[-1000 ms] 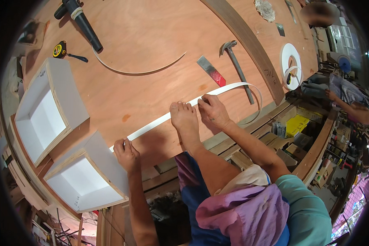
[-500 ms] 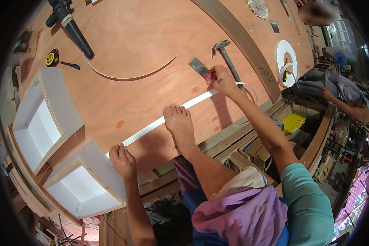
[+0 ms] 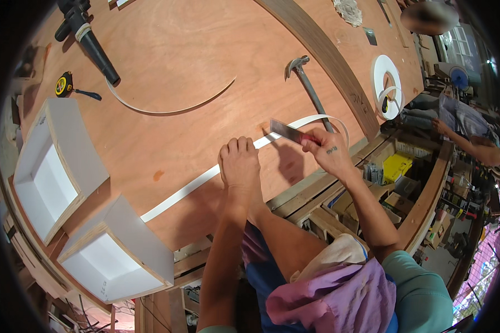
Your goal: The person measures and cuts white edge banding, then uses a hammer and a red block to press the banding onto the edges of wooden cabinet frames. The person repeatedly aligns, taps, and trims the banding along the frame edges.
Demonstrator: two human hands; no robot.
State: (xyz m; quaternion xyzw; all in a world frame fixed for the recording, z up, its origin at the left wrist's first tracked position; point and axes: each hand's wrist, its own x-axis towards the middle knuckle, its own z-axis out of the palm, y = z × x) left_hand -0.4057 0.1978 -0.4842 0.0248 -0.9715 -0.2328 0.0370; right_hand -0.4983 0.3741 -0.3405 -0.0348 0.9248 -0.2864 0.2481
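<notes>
A long white edge-banding strip (image 3: 191, 187) runs slantwise across the wooden work surface. My left hand (image 3: 240, 162) is closed at the strip, its fingers curled down over it beside my bare foot (image 3: 256, 197), most of which it hides. In my right hand (image 3: 329, 152) is a putty knife (image 3: 285, 130) with a red handle, gripped by that handle. The blade is over the strip just right of my left hand; I cannot tell whether it touches. Beyond the blade, the strip's loose end arches up and curls near the hammer (image 3: 311, 91).
Two white box frames (image 3: 89, 161) stand at left. Behind them are a tape measure (image 3: 64, 84), a black blower-like tool (image 3: 97, 53) and a thin curved strip (image 3: 166, 112). A brown board (image 3: 316, 47) and a white roll (image 3: 385, 75) lie right. Another person (image 3: 466, 130) is at far right.
My left hand has moved right along the strip to my foot. My right hand has come nearer with the putty knife, bringing its blade over the strip. The strip's right end now arches higher.
</notes>
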